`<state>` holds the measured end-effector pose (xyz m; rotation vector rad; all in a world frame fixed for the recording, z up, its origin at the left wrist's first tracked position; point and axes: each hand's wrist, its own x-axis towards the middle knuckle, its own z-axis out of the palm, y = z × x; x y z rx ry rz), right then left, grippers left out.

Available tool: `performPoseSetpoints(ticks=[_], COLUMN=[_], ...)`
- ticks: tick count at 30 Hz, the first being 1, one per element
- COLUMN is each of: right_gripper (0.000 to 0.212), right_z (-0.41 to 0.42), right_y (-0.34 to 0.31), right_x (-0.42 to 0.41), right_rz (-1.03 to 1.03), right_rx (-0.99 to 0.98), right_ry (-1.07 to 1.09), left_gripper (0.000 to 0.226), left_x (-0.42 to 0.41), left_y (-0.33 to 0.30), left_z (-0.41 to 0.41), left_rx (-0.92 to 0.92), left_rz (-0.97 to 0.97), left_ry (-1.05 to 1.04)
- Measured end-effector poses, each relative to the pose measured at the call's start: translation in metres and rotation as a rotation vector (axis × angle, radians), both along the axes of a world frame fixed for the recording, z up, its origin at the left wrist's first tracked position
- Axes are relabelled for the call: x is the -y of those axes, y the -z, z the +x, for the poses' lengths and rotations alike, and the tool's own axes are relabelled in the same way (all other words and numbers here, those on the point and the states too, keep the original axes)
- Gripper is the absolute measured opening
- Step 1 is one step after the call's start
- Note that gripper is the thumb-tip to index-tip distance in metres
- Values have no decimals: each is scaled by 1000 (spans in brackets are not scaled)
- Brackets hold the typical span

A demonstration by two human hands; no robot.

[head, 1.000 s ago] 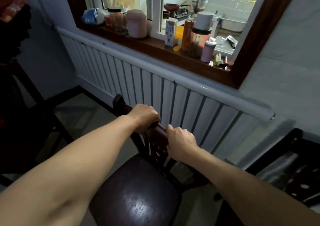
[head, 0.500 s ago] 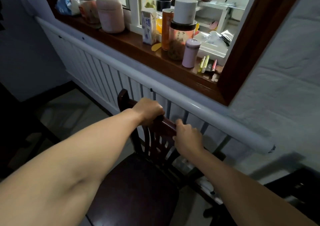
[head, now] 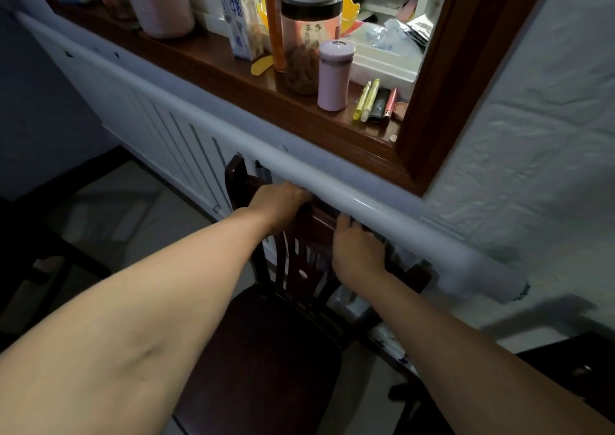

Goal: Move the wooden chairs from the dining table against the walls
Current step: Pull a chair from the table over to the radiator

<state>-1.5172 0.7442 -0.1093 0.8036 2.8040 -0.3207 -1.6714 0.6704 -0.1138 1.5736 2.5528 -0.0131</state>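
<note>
Chair [head: 266, 361]: dark wood, varnished, faint sheen on the seat.
Sill [head: 233, 78]: brown wood, polished, glossy, at upper centre.
Rail [head: 332, 181]: white, smooth, glossy.
Panelling [head: 159, 135]: white, ribbed, matt.
Wall [head: 532, 135]: white, rough and wrinkled, at right.
Jar [head: 301, 48]: clear, glossy.
Carton [head: 238, 12]: printed paperboard.
</note>
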Motion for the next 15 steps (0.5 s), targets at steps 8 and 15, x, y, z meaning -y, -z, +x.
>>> performPoseSetpoints(ticks=[8, 15], right_gripper=[57, 71], right_z=[10, 11], right_y=[8, 18], right_x=[2, 6], right_rz=[16, 7], right_rx=[14, -33], right_ry=[37, 72], left_gripper=[43, 53], left_x=[-3, 4], left_y=[1, -2], left_z=[14, 29], left_rx=[70, 33], left_rz=[7, -25], left_ry=[-6, -42])
